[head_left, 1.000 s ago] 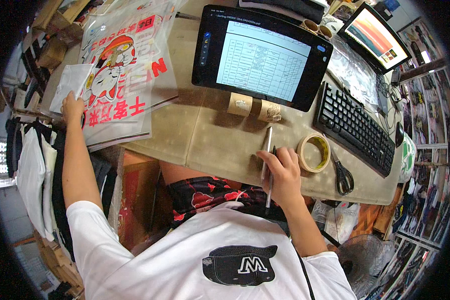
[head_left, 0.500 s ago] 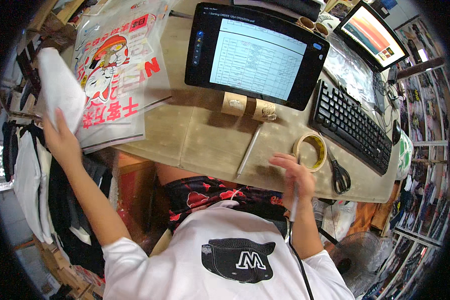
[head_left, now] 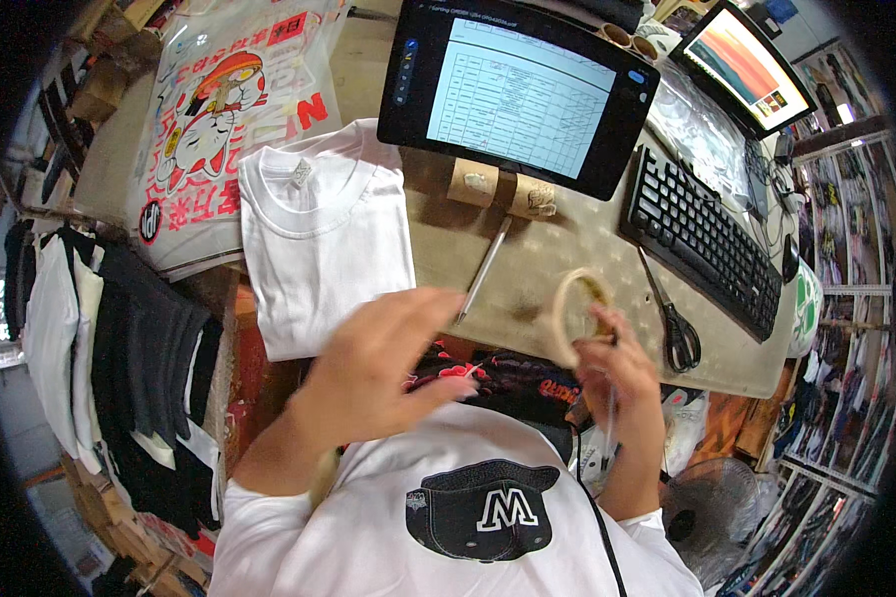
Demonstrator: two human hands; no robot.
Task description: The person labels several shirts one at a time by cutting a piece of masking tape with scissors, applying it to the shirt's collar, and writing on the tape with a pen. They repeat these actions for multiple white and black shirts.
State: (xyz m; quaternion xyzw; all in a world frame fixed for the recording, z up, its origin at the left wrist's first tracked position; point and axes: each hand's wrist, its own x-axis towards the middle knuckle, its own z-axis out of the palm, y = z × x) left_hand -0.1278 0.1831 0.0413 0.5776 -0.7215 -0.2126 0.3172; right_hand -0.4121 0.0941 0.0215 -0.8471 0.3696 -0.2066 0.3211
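Note:
My right hand (head_left: 622, 373) grips a roll of tape (head_left: 565, 316), lifted and tilted above the table's near edge; both are slightly blurred. My left hand (head_left: 383, 363) is open, fingers stretched out toward the right, with nothing in it. It is in front of the lower right corner of a folded white T-shirt (head_left: 334, 264), which lies flat with its round collar toward the far side. Between the shirt and the tape lies a thin white pen-like stick (head_left: 486, 271). Black scissors (head_left: 679, 333) rest just beyond my right hand.
Printed clear plastic bags (head_left: 199, 139) lie at the table's left. A tablet (head_left: 518, 95) leans on cardboard rolls (head_left: 503, 189). A black keyboard (head_left: 707, 239) and a monitor (head_left: 747, 65) are at the right. Clothes (head_left: 119, 328) hang left; a fan (head_left: 707, 517) stands lower right.
The folded white T-shirt, held up at the left before, now lies on the table, let go. My left hand has moved right. My right hand has picked up the tape roll.

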